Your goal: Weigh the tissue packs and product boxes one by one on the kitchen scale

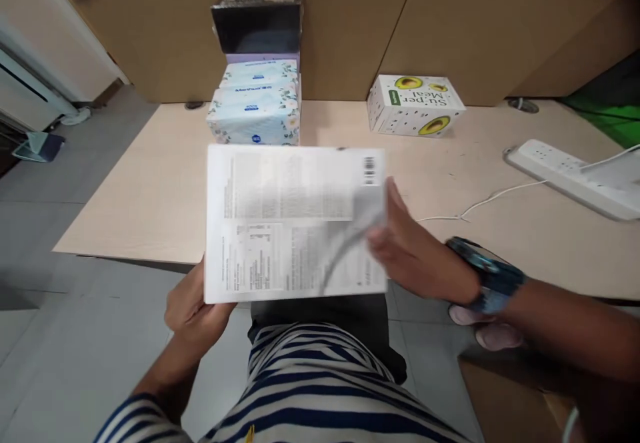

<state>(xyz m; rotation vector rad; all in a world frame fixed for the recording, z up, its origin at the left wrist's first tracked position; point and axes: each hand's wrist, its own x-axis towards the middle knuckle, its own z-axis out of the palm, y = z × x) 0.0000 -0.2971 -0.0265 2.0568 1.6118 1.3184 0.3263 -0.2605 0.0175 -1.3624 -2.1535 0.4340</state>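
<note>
A flat white box (295, 220) with small grey print and a barcode is held up in front of me, over the near edge of the light wooden table (165, 190). My left hand (193, 310) grips its lower left corner from underneath. My right hand (415, 250), with a dark watch on the wrist, is at the box's right edge, thumb lying on the printed face, fingers behind it; that side is smeared by motion.
Stacked blue tissue packs (255, 100) with a dark box (257, 23) behind stand at the table's back. A white avocado-print carton (415, 104) lies right of them. A white power strip (575, 176) and cable lie far right. Cardboard boxes (475, 23) line the back.
</note>
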